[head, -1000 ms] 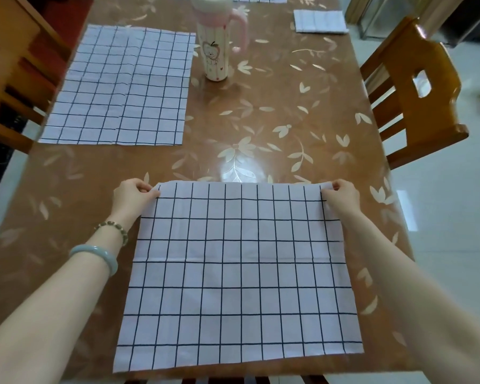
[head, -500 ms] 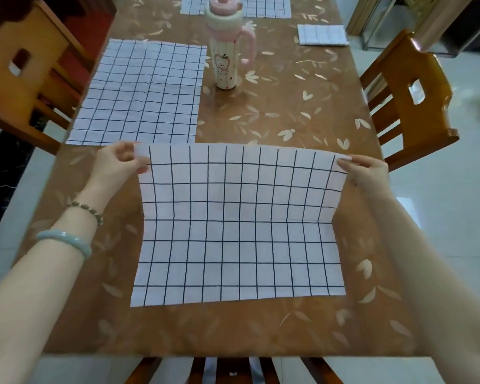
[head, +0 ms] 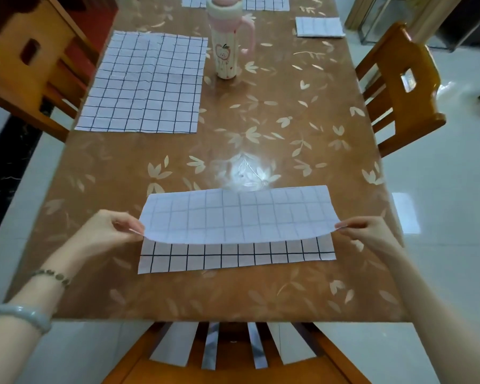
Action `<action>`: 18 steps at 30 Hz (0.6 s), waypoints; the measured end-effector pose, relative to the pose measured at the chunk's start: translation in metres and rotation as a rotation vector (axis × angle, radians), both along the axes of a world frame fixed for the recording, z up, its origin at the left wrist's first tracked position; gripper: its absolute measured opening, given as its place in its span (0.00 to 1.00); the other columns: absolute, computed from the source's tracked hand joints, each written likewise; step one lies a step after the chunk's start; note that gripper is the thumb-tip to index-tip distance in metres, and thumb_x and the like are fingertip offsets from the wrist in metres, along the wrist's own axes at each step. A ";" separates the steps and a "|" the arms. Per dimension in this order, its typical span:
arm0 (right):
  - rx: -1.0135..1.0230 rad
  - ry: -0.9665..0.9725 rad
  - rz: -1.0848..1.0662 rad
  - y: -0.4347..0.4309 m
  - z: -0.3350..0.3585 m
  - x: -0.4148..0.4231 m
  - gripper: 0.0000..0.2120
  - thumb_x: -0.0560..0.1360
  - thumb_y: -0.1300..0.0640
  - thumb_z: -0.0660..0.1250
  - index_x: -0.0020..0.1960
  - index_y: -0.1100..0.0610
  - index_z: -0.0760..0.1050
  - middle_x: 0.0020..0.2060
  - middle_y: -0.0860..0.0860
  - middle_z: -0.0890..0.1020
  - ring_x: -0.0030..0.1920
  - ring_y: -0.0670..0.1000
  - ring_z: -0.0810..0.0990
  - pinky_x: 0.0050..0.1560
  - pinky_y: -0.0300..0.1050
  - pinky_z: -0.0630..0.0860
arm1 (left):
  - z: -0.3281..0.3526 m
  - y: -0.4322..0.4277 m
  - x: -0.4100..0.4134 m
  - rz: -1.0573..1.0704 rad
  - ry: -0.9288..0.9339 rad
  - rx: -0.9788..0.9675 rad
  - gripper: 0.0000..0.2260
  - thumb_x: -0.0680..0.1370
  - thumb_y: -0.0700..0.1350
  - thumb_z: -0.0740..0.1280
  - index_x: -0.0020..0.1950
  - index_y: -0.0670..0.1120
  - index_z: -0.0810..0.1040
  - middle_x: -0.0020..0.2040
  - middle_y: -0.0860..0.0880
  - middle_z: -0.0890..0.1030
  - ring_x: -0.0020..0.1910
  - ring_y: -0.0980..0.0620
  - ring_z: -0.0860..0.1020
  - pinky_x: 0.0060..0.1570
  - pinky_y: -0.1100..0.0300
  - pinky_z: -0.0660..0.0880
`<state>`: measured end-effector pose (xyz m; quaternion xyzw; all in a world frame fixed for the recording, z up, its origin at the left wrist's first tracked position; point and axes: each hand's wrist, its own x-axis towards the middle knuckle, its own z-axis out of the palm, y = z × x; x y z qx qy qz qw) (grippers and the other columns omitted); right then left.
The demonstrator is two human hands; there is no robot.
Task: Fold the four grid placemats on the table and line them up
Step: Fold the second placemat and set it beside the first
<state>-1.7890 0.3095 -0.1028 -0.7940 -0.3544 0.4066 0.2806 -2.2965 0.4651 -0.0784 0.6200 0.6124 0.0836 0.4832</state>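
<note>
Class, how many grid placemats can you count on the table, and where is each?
4. The half-folded placemat lies nearest; the flat placemat far left; the small folded placemat far right; the cropped placemat at the far end, partly behind the bottle.
</note>
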 end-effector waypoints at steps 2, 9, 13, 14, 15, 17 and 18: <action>-0.061 -0.092 0.035 -0.005 -0.012 -0.006 0.09 0.69 0.65 0.72 0.40 0.52 0.83 0.38 0.50 0.84 0.40 0.46 0.80 0.39 0.35 0.73 | -0.016 -0.007 -0.006 -0.122 0.100 0.058 0.10 0.67 0.35 0.77 0.35 0.51 0.85 0.40 0.54 0.84 0.42 0.54 0.82 0.46 0.60 0.76; -0.119 -0.267 0.113 -0.011 -0.036 -0.015 0.12 0.71 0.65 0.68 0.39 0.50 0.83 0.41 0.47 0.79 0.40 0.43 0.76 0.41 0.30 0.67 | -0.049 -0.023 -0.012 -0.272 0.236 0.155 0.12 0.68 0.36 0.75 0.33 0.54 0.82 0.41 0.54 0.81 0.47 0.55 0.77 0.45 0.64 0.71; -0.144 -0.314 0.145 -0.011 -0.040 -0.016 0.12 0.71 0.69 0.65 0.41 0.55 0.84 0.41 0.51 0.78 0.40 0.46 0.76 0.40 0.32 0.68 | -0.062 -0.025 -0.017 -0.354 0.264 0.178 0.16 0.67 0.36 0.76 0.32 0.58 0.80 0.41 0.56 0.80 0.48 0.55 0.75 0.50 0.59 0.72; -0.144 -0.334 0.159 -0.011 -0.041 -0.017 0.13 0.71 0.70 0.64 0.42 0.56 0.84 0.40 0.51 0.78 0.40 0.49 0.76 0.41 0.35 0.69 | -0.064 -0.026 -0.018 -0.372 0.279 0.175 0.16 0.67 0.36 0.75 0.32 0.58 0.80 0.41 0.57 0.80 0.49 0.57 0.74 0.55 0.54 0.72; -0.142 -0.357 0.178 -0.011 -0.042 -0.017 0.13 0.71 0.70 0.64 0.42 0.57 0.85 0.40 0.52 0.78 0.41 0.51 0.77 0.42 0.38 0.70 | -0.067 -0.027 -0.019 -0.396 0.297 0.178 0.15 0.67 0.36 0.75 0.33 0.57 0.80 0.42 0.58 0.79 0.49 0.58 0.73 0.61 0.49 0.70; -0.135 -0.396 0.211 -0.012 -0.043 -0.019 0.13 0.71 0.71 0.63 0.43 0.59 0.84 0.40 0.52 0.77 0.43 0.54 0.77 0.44 0.43 0.72 | -0.070 -0.029 -0.019 -0.455 0.331 0.176 0.14 0.67 0.38 0.76 0.36 0.57 0.80 0.45 0.59 0.77 0.51 0.58 0.70 0.68 0.43 0.64; -0.132 -0.409 0.220 -0.012 -0.043 -0.020 0.13 0.71 0.71 0.63 0.45 0.59 0.84 0.41 0.52 0.77 0.44 0.54 0.77 0.45 0.44 0.72 | -0.068 -0.031 -0.018 -0.488 0.347 0.155 0.12 0.66 0.42 0.77 0.38 0.59 0.80 0.47 0.60 0.76 0.52 0.57 0.69 0.69 0.43 0.62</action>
